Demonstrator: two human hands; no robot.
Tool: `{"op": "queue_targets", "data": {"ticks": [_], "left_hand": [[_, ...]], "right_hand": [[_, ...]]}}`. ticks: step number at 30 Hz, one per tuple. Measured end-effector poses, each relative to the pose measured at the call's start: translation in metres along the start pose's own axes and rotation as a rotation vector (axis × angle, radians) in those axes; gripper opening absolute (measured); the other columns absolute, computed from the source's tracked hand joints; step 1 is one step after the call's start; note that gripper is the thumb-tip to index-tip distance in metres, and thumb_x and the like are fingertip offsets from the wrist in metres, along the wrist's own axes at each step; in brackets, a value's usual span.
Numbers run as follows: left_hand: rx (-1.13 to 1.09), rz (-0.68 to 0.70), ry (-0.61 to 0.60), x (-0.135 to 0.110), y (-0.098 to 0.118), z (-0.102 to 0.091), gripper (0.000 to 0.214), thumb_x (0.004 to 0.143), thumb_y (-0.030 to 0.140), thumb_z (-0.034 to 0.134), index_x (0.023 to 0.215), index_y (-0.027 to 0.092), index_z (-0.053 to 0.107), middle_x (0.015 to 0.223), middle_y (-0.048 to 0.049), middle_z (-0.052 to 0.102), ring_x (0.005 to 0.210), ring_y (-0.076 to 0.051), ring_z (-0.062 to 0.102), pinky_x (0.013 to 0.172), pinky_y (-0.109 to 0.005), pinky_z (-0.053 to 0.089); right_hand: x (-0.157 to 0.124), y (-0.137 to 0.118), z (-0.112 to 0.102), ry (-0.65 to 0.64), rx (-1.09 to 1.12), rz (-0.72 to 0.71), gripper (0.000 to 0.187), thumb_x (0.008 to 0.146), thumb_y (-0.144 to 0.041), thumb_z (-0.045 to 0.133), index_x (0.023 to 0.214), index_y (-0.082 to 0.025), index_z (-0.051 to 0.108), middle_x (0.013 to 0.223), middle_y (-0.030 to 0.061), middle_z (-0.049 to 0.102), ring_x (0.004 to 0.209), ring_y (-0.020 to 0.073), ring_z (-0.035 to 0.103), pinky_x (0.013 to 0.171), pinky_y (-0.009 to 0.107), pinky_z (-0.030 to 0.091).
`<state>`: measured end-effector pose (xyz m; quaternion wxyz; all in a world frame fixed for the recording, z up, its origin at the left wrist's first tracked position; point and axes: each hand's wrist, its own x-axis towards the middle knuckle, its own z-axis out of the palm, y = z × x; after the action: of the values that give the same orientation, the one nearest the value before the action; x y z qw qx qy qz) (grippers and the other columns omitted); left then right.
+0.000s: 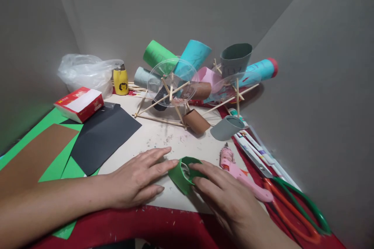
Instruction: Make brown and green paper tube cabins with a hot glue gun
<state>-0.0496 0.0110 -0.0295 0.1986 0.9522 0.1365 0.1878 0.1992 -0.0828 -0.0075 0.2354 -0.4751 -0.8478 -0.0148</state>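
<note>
A small green paper cup lies on its side on the pale board near the front edge. My left hand rests flat beside it, fingers stretched out, the fingertips touching its left rim. My right hand lies on the cup's right side, fingers pressing on its rim and inside edge. Behind stands a wheel model of wooden sticks, clear plastic discs and several coloured paper cups.
A pink glue gun and orange-and-green scissors lie at the right, with pens behind them. Black, brown and green paper sheets lie left. A red tissue box, yellow bottle and plastic bag sit at the back left.
</note>
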Motion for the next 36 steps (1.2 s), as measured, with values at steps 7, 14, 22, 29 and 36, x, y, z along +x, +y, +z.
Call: {"op": "queue_targets", "data": {"ticks": [7, 14, 22, 29, 36], "left_hand": [[-0.079, -0.077, -0.029, 0.000, -0.005, 0.004, 0.063, 0.090, 0.026, 0.051, 0.148, 0.021, 0.024, 0.153, -0.0182, 0.027, 0.140, -0.028, 0.029, 0.110, -0.046, 0.034], [-0.098, -0.009, 0.065, 0.001, -0.001, -0.002, 0.059, 0.090, 0.021, 0.051, 0.145, 0.018, 0.028, 0.149, -0.0193, 0.034, 0.139, -0.025, 0.032, 0.110, -0.041, 0.035], [-0.113, 0.173, 0.163, 0.020, 0.041, -0.027, 0.054, 0.086, 0.013, 0.055, 0.137, 0.015, 0.037, 0.140, -0.0156, 0.049, 0.129, -0.020, 0.047, 0.100, -0.024, 0.045], [-0.568, -0.453, 0.348, 0.027, 0.045, -0.014, 0.016, 0.087, 0.022, 0.057, 0.073, 0.015, 0.055, 0.063, 0.0007, 0.053, 0.057, -0.008, 0.048, 0.053, -0.018, 0.040], [-1.168, -0.706, 0.192, 0.029, 0.037, 0.003, 0.031, 0.078, 0.041, 0.070, 0.093, 0.015, 0.060, 0.051, 0.0077, 0.044, 0.043, -0.004, 0.037, 0.044, -0.015, 0.032]], "right_hand": [[0.005, -0.004, -0.009, -0.030, 0.057, 0.010, 0.023, 0.091, -0.014, 0.044, 0.100, -0.021, 0.064, 0.110, 0.0131, 0.069, 0.107, 0.0241, 0.064, 0.083, 0.037, 0.057], [0.004, -0.005, -0.010, -0.058, 0.084, 0.015, 0.022, 0.092, -0.013, 0.046, 0.102, -0.019, 0.065, 0.110, 0.0143, 0.069, 0.108, 0.0252, 0.064, 0.084, 0.038, 0.057], [0.006, -0.003, -0.012, -0.018, 0.227, 0.065, 0.020, 0.092, -0.012, 0.047, 0.098, -0.020, 0.064, 0.096, 0.0087, 0.071, 0.094, 0.0206, 0.066, 0.084, 0.034, 0.054], [0.007, 0.001, -0.018, 0.210, 0.473, 0.369, 0.010, 0.090, -0.019, 0.056, 0.091, -0.023, 0.065, 0.084, 0.0018, 0.069, 0.078, 0.0157, 0.064, 0.072, 0.023, 0.051], [0.014, 0.006, -0.013, 0.231, 0.881, 0.681, 0.018, 0.086, -0.036, 0.061, 0.078, -0.023, 0.068, 0.072, -0.0012, 0.065, 0.069, 0.0143, 0.058, 0.061, 0.020, 0.048]]}}
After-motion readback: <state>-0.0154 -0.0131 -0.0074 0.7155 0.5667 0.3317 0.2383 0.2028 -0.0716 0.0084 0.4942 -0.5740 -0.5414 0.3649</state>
